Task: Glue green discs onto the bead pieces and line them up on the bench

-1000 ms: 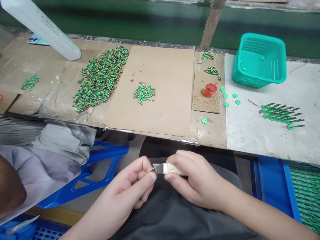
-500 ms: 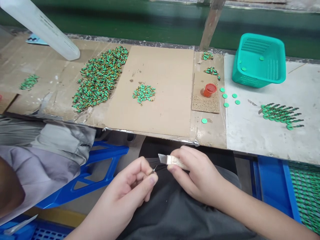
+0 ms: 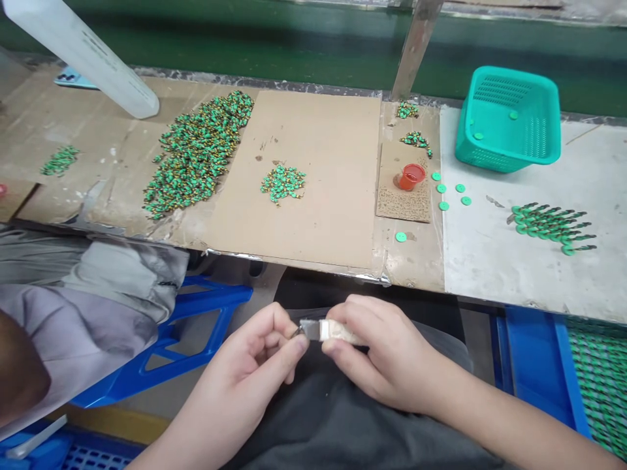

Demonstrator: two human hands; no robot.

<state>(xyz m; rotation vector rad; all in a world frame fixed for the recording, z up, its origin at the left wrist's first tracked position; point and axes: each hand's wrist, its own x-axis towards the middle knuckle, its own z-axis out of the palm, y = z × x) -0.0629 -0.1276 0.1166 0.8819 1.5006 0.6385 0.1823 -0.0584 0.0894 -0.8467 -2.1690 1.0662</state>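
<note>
Right hand [image 3: 379, 352] grips the wrapped-handle blade [image 3: 311, 329], lower centre of frame. Left hand [image 3: 257, 359] pinches a small dark piece [image 3: 297, 331] at blade tip, maybe metal, mostly hidden. Green basket [image 3: 509, 156] upper right.

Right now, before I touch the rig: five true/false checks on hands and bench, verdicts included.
1. The right hand holds a light-handled blade. True.
2. The left hand lies flat on the bench. False: it pinches a small dark piece above the lap.
3. The red cup stands on speckled cardboard. True.
4. The teal basket is filled to the rim. False: only a few green buttons show in it.
5. The large green-and-gold pile lies left of the red cup. True.
</note>
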